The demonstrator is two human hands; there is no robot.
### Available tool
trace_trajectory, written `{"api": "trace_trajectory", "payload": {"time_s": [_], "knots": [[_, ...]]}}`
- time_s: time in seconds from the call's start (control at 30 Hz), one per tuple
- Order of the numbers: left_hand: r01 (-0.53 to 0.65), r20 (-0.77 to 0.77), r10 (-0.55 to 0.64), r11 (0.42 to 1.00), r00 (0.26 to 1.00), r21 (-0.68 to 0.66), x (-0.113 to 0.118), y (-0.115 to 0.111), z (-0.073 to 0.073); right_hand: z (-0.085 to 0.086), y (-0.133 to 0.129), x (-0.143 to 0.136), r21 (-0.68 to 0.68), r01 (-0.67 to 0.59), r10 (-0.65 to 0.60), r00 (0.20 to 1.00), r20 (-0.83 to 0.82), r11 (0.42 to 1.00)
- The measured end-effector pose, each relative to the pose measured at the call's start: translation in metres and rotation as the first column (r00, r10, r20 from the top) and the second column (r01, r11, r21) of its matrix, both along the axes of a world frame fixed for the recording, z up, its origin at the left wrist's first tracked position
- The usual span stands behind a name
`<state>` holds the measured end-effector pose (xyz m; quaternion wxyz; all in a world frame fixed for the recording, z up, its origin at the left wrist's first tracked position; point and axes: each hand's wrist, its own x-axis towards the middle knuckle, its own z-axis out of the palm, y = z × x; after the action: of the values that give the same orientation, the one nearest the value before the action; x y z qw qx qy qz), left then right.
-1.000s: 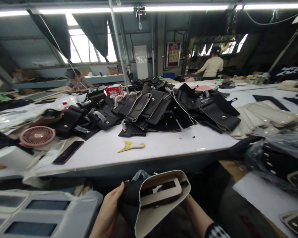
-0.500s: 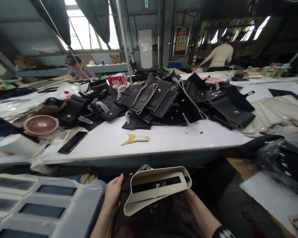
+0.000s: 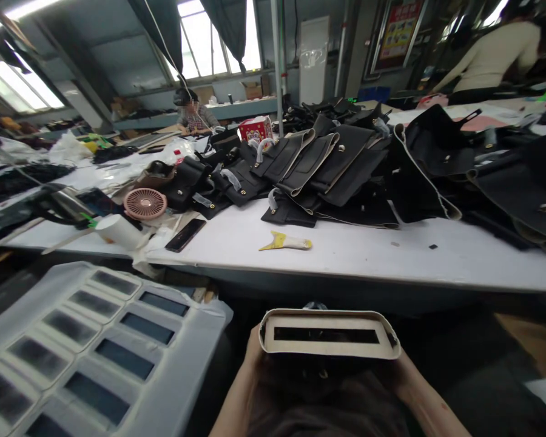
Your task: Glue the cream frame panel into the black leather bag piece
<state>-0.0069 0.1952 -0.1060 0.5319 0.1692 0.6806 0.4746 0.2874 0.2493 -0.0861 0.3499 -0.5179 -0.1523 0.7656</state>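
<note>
A dark handbag with a cream lining stands close to my lap, its wide opening toward me. Inside the opening shows a cream frame-like band around a dark slot. My left hand grips the bag's left side, and my right hand holds the right side. Most fingers of both hands are hidden behind the bag. A small metal clasp shows dimly on its near face. Beyond, on the white table, lies a yellow and white forked tool.
Black bag pieces are heaped across the table. A phone, a pink fan and a white roll lie to the left. At lower left, a covered stand bears panels with dark windows. Two people work farther back.
The bag has turned from a slant to nearly level, its opening now more squared and facing me. My left hand has shifted down along its side. The view has swung left.
</note>
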Motion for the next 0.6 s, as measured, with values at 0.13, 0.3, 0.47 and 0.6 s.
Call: {"api": "trace_trajectory", "payload": {"time_s": [0.13,0.3,0.47,0.6], "knots": [[0.162,-0.137,-0.175,0.982,0.975,-0.097,-0.02,-0.004,0.046,0.03,-0.008,0.021,0.081,-0.128,0.116,0.983,0.143,0.988],[0.571,-0.615,-0.699,0.69,0.366,-0.444,-0.024,-0.004,0.096,0.048,-0.01,0.032,0.246,-0.552,0.141,0.566,0.813,0.797],[0.499,-0.64,-0.733,0.653,0.23,-0.569,-0.015,0.002,0.103,0.052,-0.002,0.023,0.166,-0.615,0.107,0.382,0.918,0.771],[0.513,-0.65,-0.71,0.678,0.271,-0.526,-0.02,0.004,0.096,0.058,0.002,0.018,0.146,-0.659,0.12,0.341,0.932,0.738]]}}
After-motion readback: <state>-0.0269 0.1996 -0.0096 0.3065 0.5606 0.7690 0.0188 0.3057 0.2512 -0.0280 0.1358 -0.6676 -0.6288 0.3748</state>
